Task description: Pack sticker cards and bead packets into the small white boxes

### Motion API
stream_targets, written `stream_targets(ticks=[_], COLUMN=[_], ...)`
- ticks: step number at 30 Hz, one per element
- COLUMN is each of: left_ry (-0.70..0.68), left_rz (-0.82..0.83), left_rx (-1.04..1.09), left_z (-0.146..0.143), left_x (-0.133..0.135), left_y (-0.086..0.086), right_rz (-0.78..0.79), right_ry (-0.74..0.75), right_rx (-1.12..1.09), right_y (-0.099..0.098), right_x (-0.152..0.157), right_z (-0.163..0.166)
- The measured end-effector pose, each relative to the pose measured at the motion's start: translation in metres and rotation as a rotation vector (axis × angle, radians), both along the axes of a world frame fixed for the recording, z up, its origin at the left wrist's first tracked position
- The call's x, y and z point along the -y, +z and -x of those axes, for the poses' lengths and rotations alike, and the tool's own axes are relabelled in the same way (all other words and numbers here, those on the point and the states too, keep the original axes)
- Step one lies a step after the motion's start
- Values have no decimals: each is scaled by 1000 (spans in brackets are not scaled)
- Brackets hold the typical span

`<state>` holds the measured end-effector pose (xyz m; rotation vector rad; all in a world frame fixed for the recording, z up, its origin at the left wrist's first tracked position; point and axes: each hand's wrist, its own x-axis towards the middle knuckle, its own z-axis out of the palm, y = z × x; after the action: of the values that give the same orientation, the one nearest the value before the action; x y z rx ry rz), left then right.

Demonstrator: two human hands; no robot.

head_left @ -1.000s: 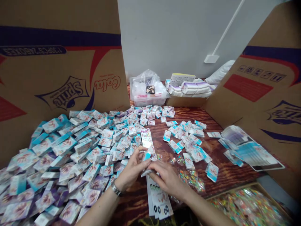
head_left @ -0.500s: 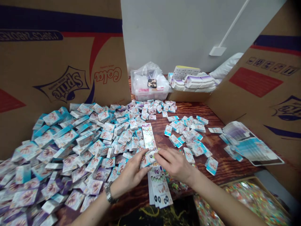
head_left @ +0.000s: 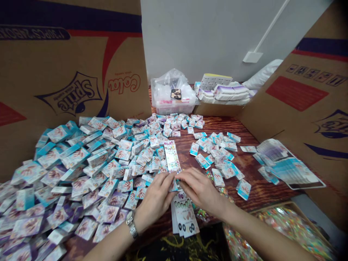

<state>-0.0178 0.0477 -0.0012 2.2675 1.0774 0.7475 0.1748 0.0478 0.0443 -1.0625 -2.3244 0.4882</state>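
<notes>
Low over the table's middle, my left hand (head_left: 157, 195) grips a small blue-and-white printed box (head_left: 173, 186) between thumb and fingers. My right hand (head_left: 199, 188) meets it from the other side, its fingers bent and pinched at the top end of the same box. Most of that box is hidden behind the fingers. Below the hands lie overlapping paper strips (head_left: 186, 215) printed with rows of coloured ovals. A further printed strip (head_left: 172, 156) stretches away just beyond my fingertips.
A large heap of small boxes (head_left: 89, 174) covers the left side. A looser group (head_left: 217, 152) lies right, near stacked flat cartons (head_left: 288, 165). Big cardboard boxes (head_left: 81, 58) flank the table. A plastic tub (head_left: 174, 108) stands behind; bagged colourful pieces (head_left: 285, 228) sit front right.
Both hands have closed in together over the small box. A white piece with a dark oval, visible earlier between my fingers, is now out of sight. The view has shifted slightly.
</notes>
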Motion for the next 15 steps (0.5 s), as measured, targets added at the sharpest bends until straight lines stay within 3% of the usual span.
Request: stream_targets(ticks=[3, 6, 8, 11, 15], left_ry=[52, 104, 117, 136, 148], left_rz=[-114, -237, -270, -279, -268], left_rx=[-63, -97, -115, -131, -115], left_z=[-4, -7, -7, -8, -9], left_x=[2, 3, 3, 4, 6], left_y=[-2, -4, -4, -6, -7], right_rz=[-73, -256, -294, -146, 241], right_ry=[-65, -20, 5, -83, -264], right_rx=[-31, 15, 27, -70, -331], right_y=[-6, -12, -13, -16, -31], right_x=[5, 10, 13, 12, 5], right_z=[5, 7, 9, 10, 11])
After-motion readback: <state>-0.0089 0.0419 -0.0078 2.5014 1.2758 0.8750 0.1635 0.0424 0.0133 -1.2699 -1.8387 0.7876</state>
